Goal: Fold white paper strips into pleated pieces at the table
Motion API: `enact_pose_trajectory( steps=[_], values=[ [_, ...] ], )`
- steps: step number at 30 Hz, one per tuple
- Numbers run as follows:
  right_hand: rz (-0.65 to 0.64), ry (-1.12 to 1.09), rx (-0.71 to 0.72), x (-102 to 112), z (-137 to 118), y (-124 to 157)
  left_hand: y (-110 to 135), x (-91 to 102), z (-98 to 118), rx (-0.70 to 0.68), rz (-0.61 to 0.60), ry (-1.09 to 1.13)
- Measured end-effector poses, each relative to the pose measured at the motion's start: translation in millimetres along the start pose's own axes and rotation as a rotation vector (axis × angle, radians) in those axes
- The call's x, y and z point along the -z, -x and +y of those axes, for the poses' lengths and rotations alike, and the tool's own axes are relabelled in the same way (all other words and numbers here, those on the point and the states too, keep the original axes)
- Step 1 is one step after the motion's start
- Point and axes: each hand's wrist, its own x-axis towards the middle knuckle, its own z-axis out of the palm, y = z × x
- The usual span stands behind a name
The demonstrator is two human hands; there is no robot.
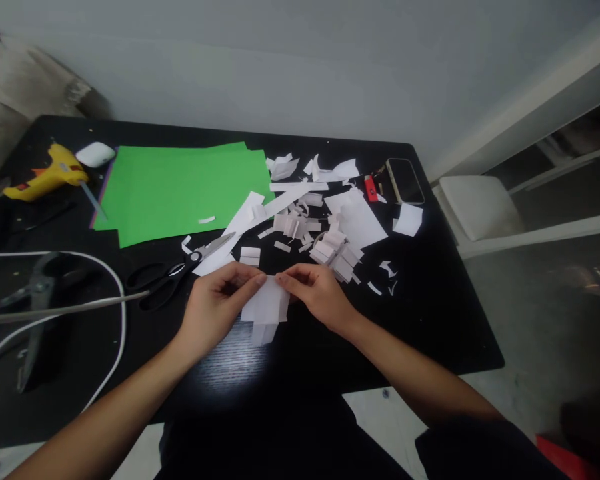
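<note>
A small piece of white paper hangs between my two hands above the near part of the black table. My left hand pinches its upper edge on the left, thumb against fingers. At the same edge, close beside it, my right hand pinches the paper too. Just left of my left hand lie black-handled scissors, their blades resting on white paper strips. Beyond my right hand sits a pile of folded paper pieces. A small folded paper lies beyond my left hand.
Green sheets cover the table's back left. A yellow glue gun and a white rounded object lie beside them. At left are a white cable and a dark tool. A phone and a red lighter lie back right.
</note>
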Motion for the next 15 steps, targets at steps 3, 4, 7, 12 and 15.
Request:
enact_pose_trajectory(
  steps=[3,4,7,12,15],
  values=[
    [-0.038,-0.003,0.007,0.8,2.0,-0.4,-1.6,0.6,-0.3,0.007,0.028,0.014],
    [-0.035,0.016,0.027,1.1,2.1,-0.4,-1.9,0.8,-0.2,0.009,0.026,0.023],
    [0.002,0.087,0.087,1.3,0.6,0.6,-1.8,1.4,1.0,0.022,0.007,0.036],
    [0.077,0.088,0.041,-1.0,-3.7,2.9,-1.0,2.3,3.3,0.062,0.002,0.018],
    [0.09,0.057,0.026,-2.1,-4.8,3.3,-1.9,3.3,3.0,0.067,0.011,0.023]
  ],
)
